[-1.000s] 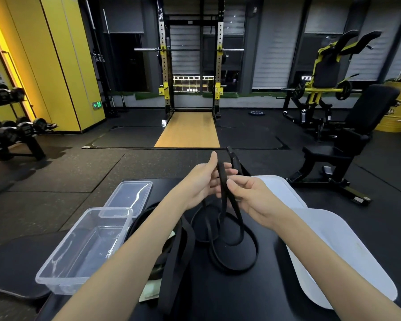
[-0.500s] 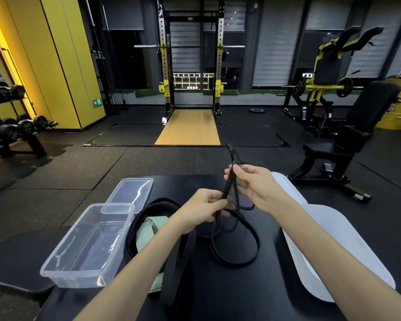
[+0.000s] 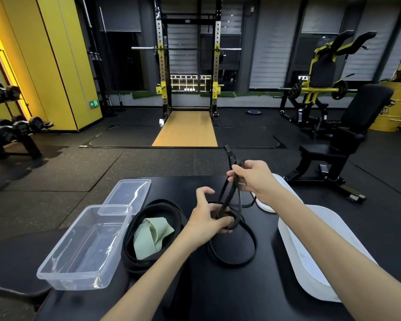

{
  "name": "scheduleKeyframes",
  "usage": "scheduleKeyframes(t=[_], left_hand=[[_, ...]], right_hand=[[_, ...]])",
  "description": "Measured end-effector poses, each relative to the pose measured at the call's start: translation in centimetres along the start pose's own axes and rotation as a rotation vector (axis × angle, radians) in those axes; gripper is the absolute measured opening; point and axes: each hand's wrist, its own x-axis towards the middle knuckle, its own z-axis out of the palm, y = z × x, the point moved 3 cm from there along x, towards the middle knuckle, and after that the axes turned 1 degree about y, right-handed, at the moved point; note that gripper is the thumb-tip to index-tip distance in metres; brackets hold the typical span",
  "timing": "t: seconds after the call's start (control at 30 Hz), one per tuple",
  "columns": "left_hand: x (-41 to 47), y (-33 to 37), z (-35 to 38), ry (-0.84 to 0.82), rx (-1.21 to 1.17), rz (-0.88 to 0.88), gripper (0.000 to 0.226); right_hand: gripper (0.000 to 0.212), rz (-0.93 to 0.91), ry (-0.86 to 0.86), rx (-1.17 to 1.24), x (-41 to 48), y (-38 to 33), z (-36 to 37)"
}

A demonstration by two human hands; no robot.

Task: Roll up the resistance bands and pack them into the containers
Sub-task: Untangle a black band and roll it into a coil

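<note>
The thin black resistance band (image 3: 232,264) is near the middle of the frame, partly lifted off the black worktop (image 3: 218,297). Its lower loop lies flat on the surface, just right of centre, while its upper strands rise to the two hands.

The right hand (image 3: 255,179) is the higher one, right of centre. Its grip pinches the gathered strands between thumb and fingertips, and a short doubled end of the band sticks up above the knuckles. The left hand (image 3: 208,218) sits lower, at the centre. Its lower fingers curl round the band where the strands bunch together (the thumb and forefinger stand spread and free above).

Left of the hands, a wider black band (image 3: 159,205) lies coiled on the worktop, with a pale green band (image 3: 151,237) folded inside the coil. In the lower left of the frame, a clear plastic container (image 3: 79,249) overhangs the worktop's edge. A second, shallower clear container (image 3: 127,193) sits beyond it, and their corners overlap. Two white lids (image 3: 310,251) lie along the right edge of the worktop.

A squat rack (image 3: 188,66) stands in the upper centre, a dumbbell rack (image 3: 9,133) sits at the left edge and a black seat machine (image 3: 347,140) is on the right.
</note>
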Motion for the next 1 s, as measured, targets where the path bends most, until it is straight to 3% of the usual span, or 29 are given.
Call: scheduleKeyframes(t=[0.13, 0.27, 0.4, 0.5, 0.63, 0.8, 0.9, 1.0], left_hand=[[-0.5, 0.2, 0.4, -0.050, 0.180, 0.105, 0.008], [-1.4, 0.2, 1.1, -0.137, 0.409, 0.208, 0.022], [-1.7, 1.3, 0.9, -0.087, 0.415, 0.328, 0.010], [-1.9, 1.8, 0.8, -0.131, 0.355, 0.306, 0.012], [-1.9, 2.6, 0.6, -0.082, 0.347, 0.344, 0.017], [-1.6, 4.8, 0.1, -0.061, 0.350, 0.472, 0.016], [-0.9, 7.3, 0.1, -0.022, 0.259, 0.538, 0.015], [0.2, 9.3, -0.2, 0.019, 0.200, 0.542, 0.011]], right_hand=[[0.013, -0.002, 0.028, -0.083, 0.5, -0.2, -0.2], [0.032, 0.030, 0.033, -0.095, 1.5, 0.3, -0.2], [0.030, 0.038, 0.048, -0.075, 2.0, 0.8, -0.3], [0.023, 0.062, 0.062, -0.076, 2.3, 1.0, -0.6], [0.047, 0.134, 0.034, 0.035, 2.3, 1.6, -0.5], [0.012, 0.117, -0.162, -0.096, 1.5, 2.1, -0.1], [0.015, 0.185, -0.331, -0.084, 0.6, 2.5, 0.7], [0.016, 0.233, -0.380, -0.126, -0.1, 2.7, 1.4]])
